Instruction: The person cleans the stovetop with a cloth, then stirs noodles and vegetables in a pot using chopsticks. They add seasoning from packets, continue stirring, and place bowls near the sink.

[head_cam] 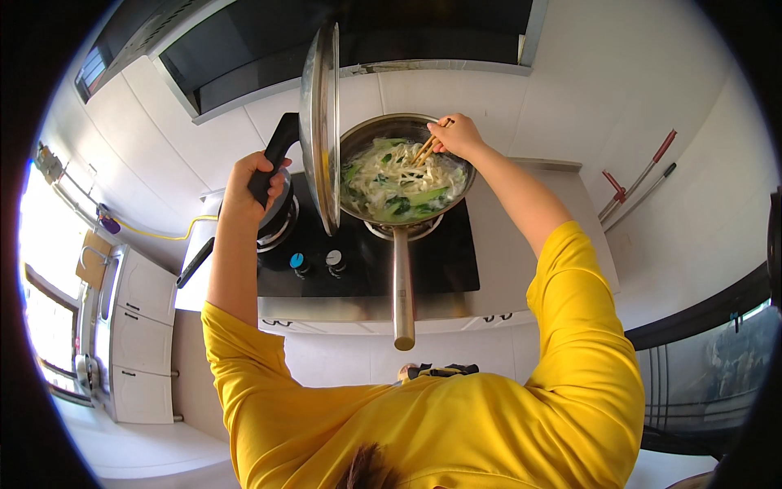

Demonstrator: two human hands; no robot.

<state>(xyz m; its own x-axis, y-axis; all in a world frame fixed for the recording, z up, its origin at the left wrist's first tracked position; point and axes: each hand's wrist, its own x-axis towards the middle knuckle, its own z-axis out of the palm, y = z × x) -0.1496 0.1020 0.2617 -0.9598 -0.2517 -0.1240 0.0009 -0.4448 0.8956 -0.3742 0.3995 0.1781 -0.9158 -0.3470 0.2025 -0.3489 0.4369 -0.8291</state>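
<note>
My left hand (255, 186) grips the black handle of a glass pan lid (321, 131), which is held up on edge at the left of a metal frying pan (402, 287). My right hand (457, 136) holds a pair of wooden chopsticks (429, 147) over the pan's back right rim. Their tips are in the noodles (403, 168), which lie in pale liquid with green leafy vegetables (427, 197). The pan sits on the right burner of a black gas cooktop (366, 269), its long metal handle pointing towards me.
Another pan with a black handle (195, 263) stands on the left burner, partly hidden by my left arm. Two control knobs (297, 261) are at the cooktop's front. A dark range hood (427, 30) is above. Long-handled tools (635, 177) lean against the right wall.
</note>
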